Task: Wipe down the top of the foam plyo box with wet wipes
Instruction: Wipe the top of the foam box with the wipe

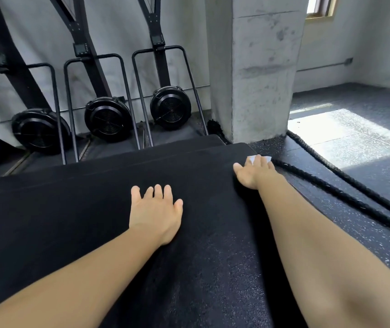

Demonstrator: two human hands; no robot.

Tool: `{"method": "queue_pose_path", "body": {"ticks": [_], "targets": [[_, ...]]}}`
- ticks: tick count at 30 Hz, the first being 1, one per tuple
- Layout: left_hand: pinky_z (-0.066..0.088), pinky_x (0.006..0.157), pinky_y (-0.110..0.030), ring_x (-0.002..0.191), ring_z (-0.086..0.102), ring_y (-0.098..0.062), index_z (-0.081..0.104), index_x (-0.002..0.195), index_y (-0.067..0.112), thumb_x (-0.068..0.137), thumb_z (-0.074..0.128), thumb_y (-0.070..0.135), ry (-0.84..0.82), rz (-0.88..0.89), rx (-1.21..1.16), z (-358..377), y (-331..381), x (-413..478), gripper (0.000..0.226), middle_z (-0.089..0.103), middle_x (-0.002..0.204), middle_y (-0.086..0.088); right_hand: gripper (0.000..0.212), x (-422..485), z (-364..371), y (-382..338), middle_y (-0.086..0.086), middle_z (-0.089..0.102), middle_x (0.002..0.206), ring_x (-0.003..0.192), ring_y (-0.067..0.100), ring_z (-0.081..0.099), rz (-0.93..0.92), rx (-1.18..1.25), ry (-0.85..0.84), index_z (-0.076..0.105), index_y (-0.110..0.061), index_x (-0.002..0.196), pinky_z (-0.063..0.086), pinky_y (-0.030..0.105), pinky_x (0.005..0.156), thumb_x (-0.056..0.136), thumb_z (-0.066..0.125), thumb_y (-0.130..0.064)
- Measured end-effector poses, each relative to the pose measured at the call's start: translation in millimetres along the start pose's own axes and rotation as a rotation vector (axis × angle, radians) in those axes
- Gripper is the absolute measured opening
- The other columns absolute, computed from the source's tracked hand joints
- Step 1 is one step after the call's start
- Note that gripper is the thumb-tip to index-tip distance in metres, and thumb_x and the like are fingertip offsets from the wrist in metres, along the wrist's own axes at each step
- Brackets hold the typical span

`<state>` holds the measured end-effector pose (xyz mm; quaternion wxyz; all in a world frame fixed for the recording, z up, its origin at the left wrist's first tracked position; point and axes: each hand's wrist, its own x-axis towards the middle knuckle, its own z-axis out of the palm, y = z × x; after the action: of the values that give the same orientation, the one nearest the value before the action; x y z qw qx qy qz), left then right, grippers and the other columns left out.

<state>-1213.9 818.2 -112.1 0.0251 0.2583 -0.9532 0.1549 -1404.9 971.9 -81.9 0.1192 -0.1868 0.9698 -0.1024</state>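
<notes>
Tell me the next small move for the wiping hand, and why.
Probably drag the right hand and the wipe under it leftward along the far edge: they sit at the far right corner of the box top, with the left hand resting flat mid-top, bracing.

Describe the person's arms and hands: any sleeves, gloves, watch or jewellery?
The left hand and right hand are bare, with no gloves and no rings that show. The left forearm and right forearm are bare too: no sleeve, watch or wristband is in view up to the picture's edge.
</notes>
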Motion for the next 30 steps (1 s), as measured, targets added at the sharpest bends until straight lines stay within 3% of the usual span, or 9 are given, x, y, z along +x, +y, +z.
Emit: {"method": "queue_pose_path", "body": {"ticks": [7, 11, 14, 17, 21, 24, 30], "targets": [[0.009, 0.109, -0.051, 0.117, 0.045, -0.019, 0.035, 0.137, 0.015, 0.096, 0.003, 0.045, 0.006, -0.002, -0.022, -3.6, 1.3, -1.0, 0.060, 0.050, 0.119, 0.004, 0.070, -28.7, 25.2, -77.1, 0.007, 0.021, 0.158, 0.148, 0.027, 0.012, -0.260, 0.057, -0.016, 0.022, -0.014, 0.157, 0.017, 0.041, 0.118, 0.100, 0.026, -0.054], [0.009, 0.110, -0.050, 0.114, 0.045, -0.018, 0.038, 0.137, 0.017, 0.093, 0.001, 0.044, 0.015, -0.003, -0.029, -5.1, 1.1, -1.8, 0.064, 0.050, 0.117, 0.004, 0.067, -33.6, 39.5, -118.6, 0.003, -0.007, 0.167, 0.152, 0.023, -0.012, -0.429, 0.053, -0.175, 0.005, -0.021, 0.160, -0.002, 0.041, 0.123, 0.102, 0.018, -0.054], [0.008, 0.110, -0.050, 0.123, 0.043, -0.019, 0.034, 0.142, 0.017, 0.091, -0.003, 0.046, 0.025, -0.010, -0.040, -4.8, 1.2, -2.3, 0.069, 0.050, 0.128, 0.002, 0.063, -21.9, 33.7, -113.2, 0.002, 0.006, 0.166, 0.152, 0.026, -0.001, -0.457, 0.042, -0.133, 0.015, -0.022, 0.158, 0.001, 0.038, 0.122, 0.102, 0.018, -0.052], [0.002, 0.111, -0.052, 0.136, 0.034, -0.022, 0.023, 0.150, 0.014, 0.095, 0.000, 0.047, -0.010, -0.022, -0.034, -2.0, 1.2, -2.1, 0.068, 0.039, 0.148, -0.002, 0.062, -2.8, 23.7, -88.8, 0.003, 0.014, 0.163, 0.149, 0.026, 0.009, -0.387, 0.011, -0.057, 0.021, -0.021, 0.157, 0.006, 0.038, 0.120, 0.102, 0.017, -0.049], [0.004, 0.111, -0.052, 0.130, 0.039, -0.022, 0.023, 0.149, 0.012, 0.092, -0.004, 0.046, 0.000, -0.002, -0.011, -1.6, -0.1, -1.8, 0.071, 0.043, 0.141, -0.001, 0.058, 27.6, 8.4, -45.9, 0.008, 0.031, 0.154, 0.141, 0.031, 0.022, -0.210, 0.055, 0.055, 0.039, -0.017, 0.147, 0.020, 0.042, 0.113, 0.101, 0.021, -0.047], [0.003, 0.111, -0.053, 0.133, 0.036, -0.023, 0.020, 0.150, 0.012, 0.095, 0.000, 0.045, -0.002, 0.001, -0.005, -0.4, 0.6, -1.6, 0.067, 0.039, 0.145, -0.002, 0.061, 46.8, 2.0, -20.2, 0.011, 0.025, 0.159, 0.147, 0.030, 0.018, -0.134, 0.023, 0.060, 0.027, -0.013, 0.155, 0.013, 0.041, 0.118, 0.102, 0.018, -0.042], [-0.001, 0.112, -0.053, 0.140, 0.028, -0.024, 0.015, 0.152, 0.012, 0.097, 0.001, 0.045, -0.031, -0.008, -0.006, -1.8, 1.2, -2.5, 0.066, 0.029, 0.155, -0.005, 0.060, 65.7, -1.0, 6.2, 0.016, 0.039, 0.150, 0.140, 0.032, 0.031, -0.001, 0.036, 0.114, 0.036, -0.005, 0.148, 0.019, 0.040, 0.115, 0.101, 0.023, -0.040]]}}
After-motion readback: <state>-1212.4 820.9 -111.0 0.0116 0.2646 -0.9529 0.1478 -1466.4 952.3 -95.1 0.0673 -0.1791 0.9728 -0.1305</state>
